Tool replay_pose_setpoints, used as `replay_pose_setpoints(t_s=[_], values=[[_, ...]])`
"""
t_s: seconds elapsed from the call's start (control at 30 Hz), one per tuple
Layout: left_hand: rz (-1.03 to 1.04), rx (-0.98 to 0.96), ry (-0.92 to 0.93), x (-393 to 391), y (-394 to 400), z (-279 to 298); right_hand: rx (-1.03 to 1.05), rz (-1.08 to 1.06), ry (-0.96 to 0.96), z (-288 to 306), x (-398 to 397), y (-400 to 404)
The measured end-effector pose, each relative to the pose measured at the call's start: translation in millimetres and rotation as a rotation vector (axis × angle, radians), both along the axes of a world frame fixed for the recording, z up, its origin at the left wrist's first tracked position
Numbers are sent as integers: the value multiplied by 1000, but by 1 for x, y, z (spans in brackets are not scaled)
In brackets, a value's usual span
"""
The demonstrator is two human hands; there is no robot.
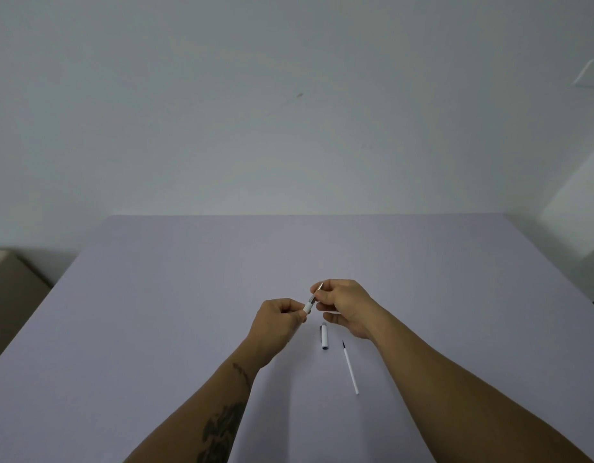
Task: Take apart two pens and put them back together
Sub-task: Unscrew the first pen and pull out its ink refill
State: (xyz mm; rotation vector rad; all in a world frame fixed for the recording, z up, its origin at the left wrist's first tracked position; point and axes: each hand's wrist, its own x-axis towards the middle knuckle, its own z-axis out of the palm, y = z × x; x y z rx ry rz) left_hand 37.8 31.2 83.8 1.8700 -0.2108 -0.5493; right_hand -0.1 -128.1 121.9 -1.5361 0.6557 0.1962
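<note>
Over the middle of the table, both hands hold one pen between them. My left hand [282, 317] is closed around its white barrel [308, 307], most of which is hidden in the fist. My right hand [344, 304] pinches the thin metallic tip section [316, 293] that sticks out of the barrel's end. A white pen cap [324, 336] with a dark end lies on the table just below my right hand. To its right lies a thin white refill [350, 369] with a dark tip pointing away from me.
The pale lilac table [155, 312] runs to a white wall at the back. A beige object [11, 282] stands beyond the left edge. A white block [576, 208] sits past the right corner.
</note>
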Motion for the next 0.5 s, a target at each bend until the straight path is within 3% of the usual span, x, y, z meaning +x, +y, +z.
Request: replay_pose_setpoints(t_s=[0.5], values=[[-20,-45,47,0,1,-5,0,15,18,0,2,1]])
